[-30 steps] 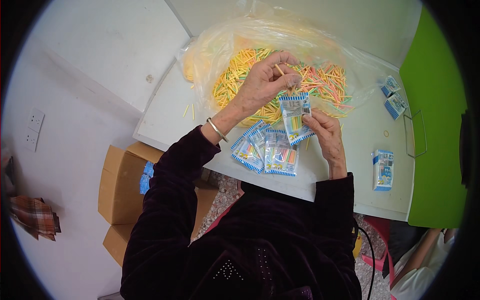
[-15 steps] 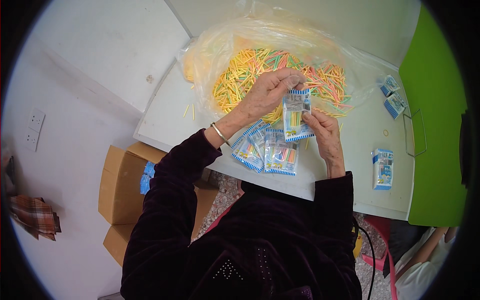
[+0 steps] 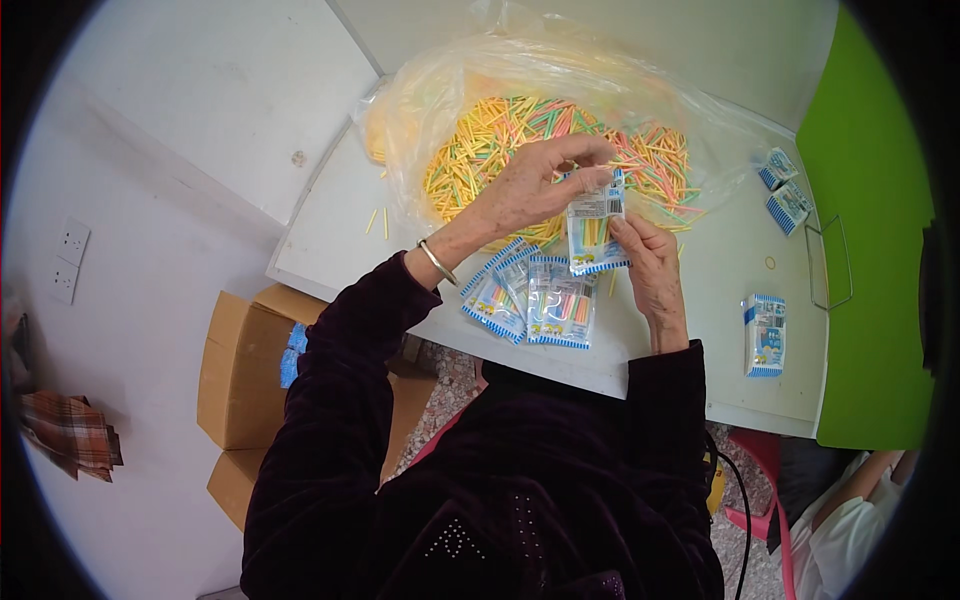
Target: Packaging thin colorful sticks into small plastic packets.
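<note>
My right hand [image 3: 652, 268] pinches the right edge of a small clear packet [image 3: 597, 232] with blue striped ends, which is held up over the table. Yellow and pale green sticks show through its window. At the packet's top end is my left hand [image 3: 545, 185], thumb and forefinger parted and their tips slightly blurred; nothing shows plainly between them. Just below lie several similar packets [image 3: 562, 305] with coloured sticks inside, overlapping in a loose fan. Behind both hands, a big clear plastic bag [image 3: 420, 110] spreads open around a heap of yellow, pink and green sticks [image 3: 480, 150].
On the table's right side lie a packet stack [image 3: 765, 337], two smaller bundles [image 3: 789, 207] and a rubber band [image 3: 770, 263]. A green panel [image 3: 880, 300] with a wire handle borders that side. An open cardboard box [image 3: 235, 370] stands lower left. Another person's arm [image 3: 850, 490] shows lower right.
My left thumb and forefinger have moved apart at the packet's top, the thumb now lower. The packet has risen slightly in my right hand.
</note>
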Tool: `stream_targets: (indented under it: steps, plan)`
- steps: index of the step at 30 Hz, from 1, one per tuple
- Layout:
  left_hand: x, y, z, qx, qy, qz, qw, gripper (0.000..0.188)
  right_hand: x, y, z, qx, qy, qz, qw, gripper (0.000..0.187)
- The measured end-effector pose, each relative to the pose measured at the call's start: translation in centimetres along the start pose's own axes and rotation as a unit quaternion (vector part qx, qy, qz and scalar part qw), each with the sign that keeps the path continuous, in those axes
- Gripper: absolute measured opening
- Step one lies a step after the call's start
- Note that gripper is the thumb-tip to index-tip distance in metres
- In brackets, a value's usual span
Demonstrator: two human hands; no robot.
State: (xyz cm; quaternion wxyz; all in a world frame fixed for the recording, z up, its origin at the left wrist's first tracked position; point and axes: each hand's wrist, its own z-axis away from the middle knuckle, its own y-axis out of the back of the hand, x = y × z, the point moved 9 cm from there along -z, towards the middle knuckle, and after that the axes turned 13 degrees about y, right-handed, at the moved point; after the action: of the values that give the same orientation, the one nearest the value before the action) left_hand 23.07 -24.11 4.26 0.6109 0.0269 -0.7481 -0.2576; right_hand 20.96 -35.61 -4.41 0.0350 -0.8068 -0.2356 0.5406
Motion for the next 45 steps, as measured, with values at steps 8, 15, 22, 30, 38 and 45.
stream_targets:
  steps: [8,15,22,30,38,45]
  plan:
    - [1.1,0.4,0.2,0.034,-0.001,-0.035,0.999,0.011,-0.3,0.4,0.0,0.032,0.019,0.008,0.999,0.028]
    - [0.4,0.1,-0.2,0.006,-0.017,-0.100,0.995,0.009,-0.4,0.6,0.0,0.042,0.035,0.007,0.998,0.028]
    - [-0.9,0.3,-0.1,0.000,0.019,0.046,0.999,0.012,0.9,0.2,0.1,-0.020,-0.032,0.003,0.999,0.026]
    - [-2.5,0.2,1.1,-0.014,0.130,0.021,0.991,0.021,0.5,-0.4,-0.1,0.010,-0.018,-0.043,0.999,0.026]
    - [-1.1,-0.2,1.6,-0.019,0.079,0.197,0.977,0.037,1.5,-0.1,0.4,-0.003,-0.065,-0.045,0.997,0.025]
    - [-2.5,-1.3,1.8,-0.025,0.090,0.102,0.990,0.043,0.9,-0.9,0.3,-0.009,-0.060,-0.062,0.996,0.020]
